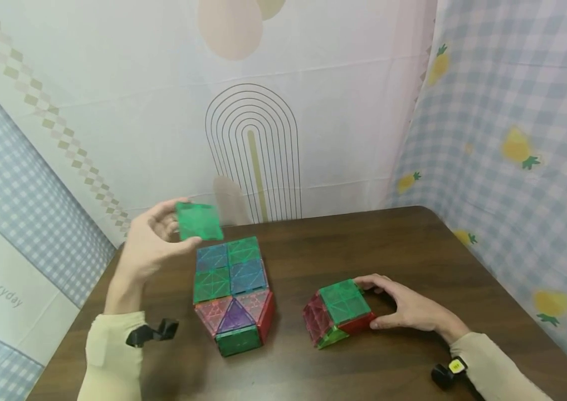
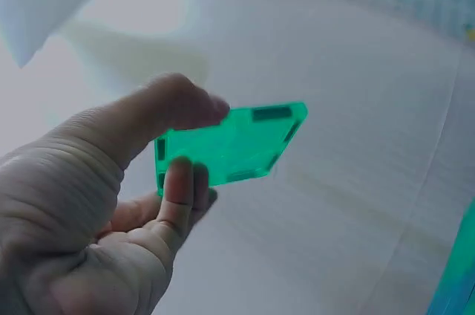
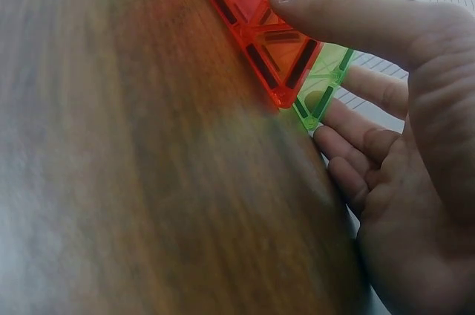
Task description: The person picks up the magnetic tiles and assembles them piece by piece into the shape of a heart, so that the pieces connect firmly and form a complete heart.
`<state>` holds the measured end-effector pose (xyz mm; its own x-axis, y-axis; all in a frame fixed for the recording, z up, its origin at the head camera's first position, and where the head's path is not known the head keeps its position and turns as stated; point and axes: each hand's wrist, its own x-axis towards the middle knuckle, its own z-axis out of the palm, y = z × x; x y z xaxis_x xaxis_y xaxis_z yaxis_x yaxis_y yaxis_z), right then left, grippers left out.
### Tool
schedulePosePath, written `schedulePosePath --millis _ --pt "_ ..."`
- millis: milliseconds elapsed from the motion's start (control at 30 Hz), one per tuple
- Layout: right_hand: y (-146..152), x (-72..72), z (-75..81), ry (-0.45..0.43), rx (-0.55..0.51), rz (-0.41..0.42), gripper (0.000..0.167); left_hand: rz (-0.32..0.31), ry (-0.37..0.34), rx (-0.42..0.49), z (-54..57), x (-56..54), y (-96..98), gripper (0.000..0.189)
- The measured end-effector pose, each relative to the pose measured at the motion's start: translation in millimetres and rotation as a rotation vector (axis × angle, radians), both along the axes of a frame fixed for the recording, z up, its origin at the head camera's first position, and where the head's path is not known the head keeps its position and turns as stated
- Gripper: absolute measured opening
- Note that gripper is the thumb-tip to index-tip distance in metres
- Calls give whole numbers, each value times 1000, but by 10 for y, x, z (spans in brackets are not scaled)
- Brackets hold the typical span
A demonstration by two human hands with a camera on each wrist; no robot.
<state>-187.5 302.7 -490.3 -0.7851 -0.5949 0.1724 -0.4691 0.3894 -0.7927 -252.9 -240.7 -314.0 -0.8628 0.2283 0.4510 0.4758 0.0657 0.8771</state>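
My left hand (image 1: 147,240) is raised at the back left and pinches a translucent green square magnetic tile (image 1: 199,221) by its edges. In the left wrist view the thumb lies along one edge of that tile (image 2: 241,144), with fingertips at the opposite edge. On the table at centre right, my right hand (image 1: 411,307) grips a small magnetic-tile block (image 1: 346,301) from its right side. Its top is a green square, with red and light green sides. The right wrist view has the thumb on a red triangular tile (image 3: 278,51) and fingers behind a light green one.
A larger magnetic-tile structure (image 1: 247,274) stands left of centre, below the raised tile. Blue and green squares cover its top, and its front has pink, purple, red and green pieces. The dark wooden table (image 1: 353,239) meets patterned cloth hangings (image 1: 343,133) at the back.
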Motion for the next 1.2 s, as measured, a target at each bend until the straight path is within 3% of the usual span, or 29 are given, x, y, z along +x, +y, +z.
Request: schedulePosePath --millis 133,233,467,667,867,1000,1200 --pt "-6 4 -2 -2 0 4 84 -58 -22 -146 54 221 446 84" --pt "-9 7 1 0 3 5 84 -102 -37 -182 15 362 779 83" --pt "-4 -2 34 4 10 3 82 -57 -2 -284 -190 632 1535 70" --pt "-16 -8 2 -34 1 3 82 -50 59 -350 -432 744 2098 69" --pt "-10 -14 -11 -142 -139 56 83 -93 -5 -406 -736 750 2409 67" --pt "4 -28 9 -151 -224 106 85 -78 -21 -449 -899 762 2510 69" --pt "41 -59 -1 -138 -278 161 85 -17 0 -491 -993 744 2632 71"
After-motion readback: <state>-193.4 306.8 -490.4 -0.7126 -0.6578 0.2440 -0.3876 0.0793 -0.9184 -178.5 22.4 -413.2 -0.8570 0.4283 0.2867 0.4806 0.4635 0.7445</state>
